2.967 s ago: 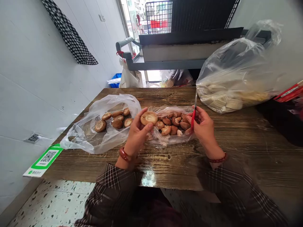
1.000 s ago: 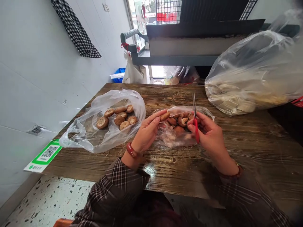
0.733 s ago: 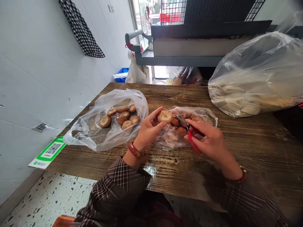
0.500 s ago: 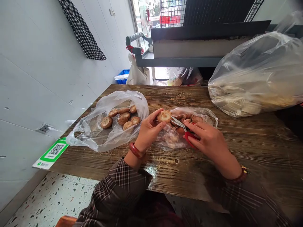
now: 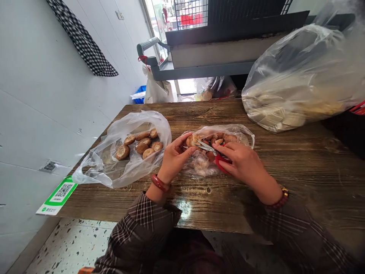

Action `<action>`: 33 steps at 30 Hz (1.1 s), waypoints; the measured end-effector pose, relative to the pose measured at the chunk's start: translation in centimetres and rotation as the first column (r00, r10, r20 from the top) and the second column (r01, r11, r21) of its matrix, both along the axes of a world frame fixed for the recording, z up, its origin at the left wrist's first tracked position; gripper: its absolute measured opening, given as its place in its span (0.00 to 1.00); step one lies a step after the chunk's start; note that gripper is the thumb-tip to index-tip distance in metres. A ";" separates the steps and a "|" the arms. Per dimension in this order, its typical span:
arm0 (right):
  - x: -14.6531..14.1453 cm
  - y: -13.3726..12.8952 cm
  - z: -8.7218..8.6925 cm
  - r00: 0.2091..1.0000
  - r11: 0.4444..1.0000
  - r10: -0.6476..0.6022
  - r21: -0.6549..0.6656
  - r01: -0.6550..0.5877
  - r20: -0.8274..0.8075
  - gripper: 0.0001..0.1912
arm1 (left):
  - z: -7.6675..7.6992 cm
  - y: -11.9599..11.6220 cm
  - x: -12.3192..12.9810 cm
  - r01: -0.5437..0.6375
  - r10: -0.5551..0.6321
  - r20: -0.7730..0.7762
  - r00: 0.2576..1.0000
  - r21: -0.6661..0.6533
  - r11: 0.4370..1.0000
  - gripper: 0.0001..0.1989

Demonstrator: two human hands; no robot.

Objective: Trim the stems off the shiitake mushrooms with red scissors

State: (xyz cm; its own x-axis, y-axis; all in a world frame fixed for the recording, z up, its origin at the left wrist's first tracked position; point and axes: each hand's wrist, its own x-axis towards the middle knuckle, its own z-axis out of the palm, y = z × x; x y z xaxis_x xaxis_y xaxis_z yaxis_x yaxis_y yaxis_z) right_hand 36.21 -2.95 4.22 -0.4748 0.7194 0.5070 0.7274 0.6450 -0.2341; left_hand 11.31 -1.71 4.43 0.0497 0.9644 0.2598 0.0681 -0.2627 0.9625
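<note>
White panelled wall (image 5: 31, 87) on left, dark wood-grain table (image 5: 182, 205) over speckled pale floor (image 5: 74, 239), grey-framed cart (image 5: 199, 71) behind, daylight through glass door (image 5: 156, 19).

We held our left hand (image 5: 172, 160) bent at the knuckles, its left index finger (image 5: 182, 138) reaching above and roughly along the left thumb (image 5: 188, 153) in a pinch. Our right hand (image 5: 242, 158) faced it, back upward, fingers curled in a grip and pointing toward the left fingertips. Behind the fingers, our left wrist (image 5: 156, 192) and right wrist (image 5: 270, 190) spread apart, and both sleeved forearms (image 5: 142, 222) angled inward.
</note>
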 end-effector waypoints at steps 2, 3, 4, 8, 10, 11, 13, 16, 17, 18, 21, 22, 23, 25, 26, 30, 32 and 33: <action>0.0 0.0 -0.1 1.000 1.000 0.001 -0.022 -0.001 -0.004 0.20 | 0.0 0.0 0.0 -0.001 0.001 -0.008 1.000 -0.010 1.000 0.29; 0.0 0.0 -0.1 1.000 0.999 0.005 -0.033 -0.005 -0.003 0.20 | 0.0 0.0 0.0 0.001 -0.001 -0.008 1.000 -0.014 1.000 0.29; 0.0 0.0 -0.1 1.000 0.999 0.008 -0.040 -0.008 0.002 0.20 | 0.0 0.0 0.0 0.003 -0.004 -0.008 1.000 -0.018 1.000 0.30; 0.0 -0.1 0.1 0.999 0.999 -0.007 -0.047 0.009 0.034 0.20 | -0.1 0.0 0.1 0.008 -0.009 -0.025 1.000 -0.033 0.999 0.30; 0.0 -0.3 0.2 0.998 0.999 -0.022 -0.045 0.024 0.052 0.19 | -0.2 0.0 0.1 0.007 -0.008 -0.043 0.999 -0.031 0.999 0.29; 0.0 -0.3 0.3 0.998 0.999 -0.027 -0.043 0.030 0.061 0.19 | -0.2 0.0 0.1 0.006 -0.008 -0.049 0.999 -0.030 1.000 0.29; -0.1 -0.5 0.4 0.996 0.998 -0.040 -0.040 0.043 0.080 0.19 | -0.3 0.0 0.1 0.003 -0.004 -0.059 0.998 -0.030 1.000 0.29; -0.1 -0.6 0.4 0.993 0.997 -0.062 -0.044 0.067 0.104 0.19 | -0.4 0.1 0.1 0.003 -0.005 -0.058 0.998 -0.041 0.999 0.28; -0.1 -0.6 0.4 0.992 0.996 -0.069 -0.049 0.075 0.108 0.19 | -0.4 0.1 0.1 0.009 -0.011 -0.051 0.999 -0.042 0.999 0.28; -0.1 -0.6 0.4 0.991 0.995 -0.075 -0.055 0.081 0.110 0.19 | -0.5 0.2 0.1 0.020 -0.021 -0.039 0.999 -0.040 0.999 0.27; -0.1 -0.7 0.5 0.990 0.993 -0.089 -0.072 0.098 0.113 0.17 | -0.5 0.2 0.2 0.057 -0.057 0.021 0.998 -0.026 0.998 0.26; -0.2 -0.7 0.6 0.989 0.992 -0.092 -0.077 0.101 0.112 0.17 | -0.5 0.2 0.3 0.067 -0.066 0.047 0.997 -0.028 0.997 0.26; -0.2 -0.7 0.6 0.990 0.991 -0.090 -0.084 0.100 0.110 0.17 | -0.4 0.2 0.3 0.080 -0.077 0.074 0.994 -0.038 0.996 0.26; -0.2 -0.7 0.8 0.992 0.991 -0.080 -0.103 0.090 0.102 0.18 | -0.2 0.1 0.2 0.125 -0.115 0.125 0.986 -0.078 0.989 0.26; -0.2 -0.7 0.9 0.992 0.990 -0.074 -0.111 0.085 0.099 0.19 | -0.1 0.1 0.2 0.157 -0.141 0.152 0.978 -0.101 0.982 0.27; -0.1 -0.7 1.2 0.995 0.994 -0.072 -0.079 0.077 0.066 0.19 | 0.5 -0.1 0.0 0.275 -0.210 0.307 0.928 -0.185 0.944 0.24; 0.0 -0.6 1.2 0.998 0.996 -0.063 -0.054 0.064 0.032 0.20 | 0.7 -0.2 0.0 0.304 -0.214 0.374 0.902 -0.199 0.932 0.21; 0.1 -0.6 1.2 0.998 0.997 -0.058 -0.049 0.059 0.018 0.20 | 0.7 -0.2 0.0 0.312 -0.217 0.393 0.893 -0.197 0.929 0.20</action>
